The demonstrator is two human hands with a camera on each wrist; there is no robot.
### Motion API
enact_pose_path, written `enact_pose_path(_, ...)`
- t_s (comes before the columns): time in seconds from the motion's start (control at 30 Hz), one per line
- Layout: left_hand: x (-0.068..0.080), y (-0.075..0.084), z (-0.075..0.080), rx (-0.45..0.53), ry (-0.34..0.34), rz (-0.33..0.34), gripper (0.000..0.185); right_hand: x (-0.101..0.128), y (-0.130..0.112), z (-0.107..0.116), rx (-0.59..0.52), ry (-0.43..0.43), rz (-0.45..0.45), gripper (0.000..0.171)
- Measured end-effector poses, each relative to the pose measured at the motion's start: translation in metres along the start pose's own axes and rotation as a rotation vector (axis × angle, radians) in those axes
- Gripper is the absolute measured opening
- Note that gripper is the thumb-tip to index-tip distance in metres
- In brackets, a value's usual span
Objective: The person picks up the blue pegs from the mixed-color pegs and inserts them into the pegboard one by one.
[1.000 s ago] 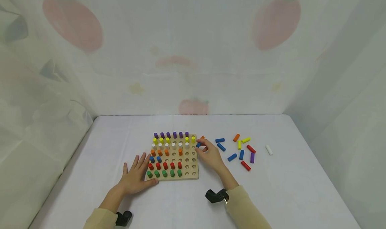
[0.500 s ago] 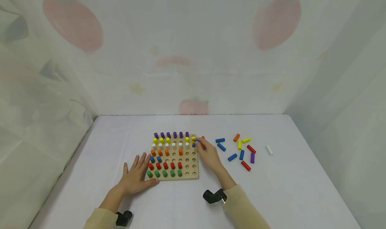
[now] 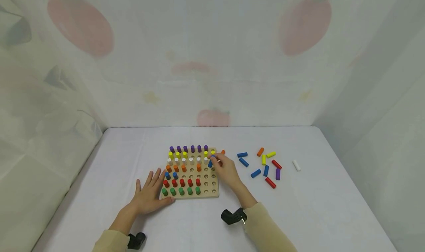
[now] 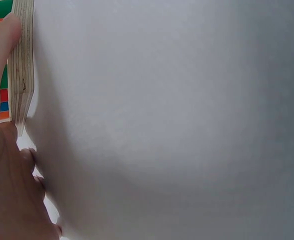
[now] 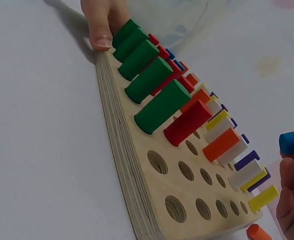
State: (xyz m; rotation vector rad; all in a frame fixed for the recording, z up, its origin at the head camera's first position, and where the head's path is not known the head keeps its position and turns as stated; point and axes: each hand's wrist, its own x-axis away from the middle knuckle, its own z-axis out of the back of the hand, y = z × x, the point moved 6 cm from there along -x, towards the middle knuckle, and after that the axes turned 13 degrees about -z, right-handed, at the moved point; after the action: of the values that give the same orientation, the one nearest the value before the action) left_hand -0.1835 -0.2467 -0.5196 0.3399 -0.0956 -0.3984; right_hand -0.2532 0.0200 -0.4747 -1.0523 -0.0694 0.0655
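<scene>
pinching a blue peg in right fingers over the board. left hand flat, bracing its edge. best kept upright over an empty hole.

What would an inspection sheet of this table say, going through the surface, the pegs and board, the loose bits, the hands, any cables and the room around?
Surface: white table, smooth, evenly lit.
Job's things: wooden pegboard with rows of purple, yellow, white, orange, blue, red and green pegs; several holes on its right side unfilled. A blue peg is held over the board's right part.
Clutter: loose pegs lying to the right of the board in blue, red, yellow, orange and purple; one white peg apart, further right.
Hands: left hand flat, thumb against the board's near left corner; right hand pinches the blue peg.
Cables: nothing seen.
Surroundings: pale fabric walls printed with faded fruit shapes.
</scene>
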Motion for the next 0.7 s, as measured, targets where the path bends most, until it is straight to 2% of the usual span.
enact_pose_path(0.43,0.0,0.0,0.001,-0.001,0.0,0.0,0.105,0.0,-0.015,-0.015,-0.016,-0.075,0.027,0.024)
enact_pose_path(0.7,0.0,0.001,0.001,0.008,0.017,-0.006,0.104,0.001,-0.024,-0.028,0.028,-0.074,0.081,0.022)
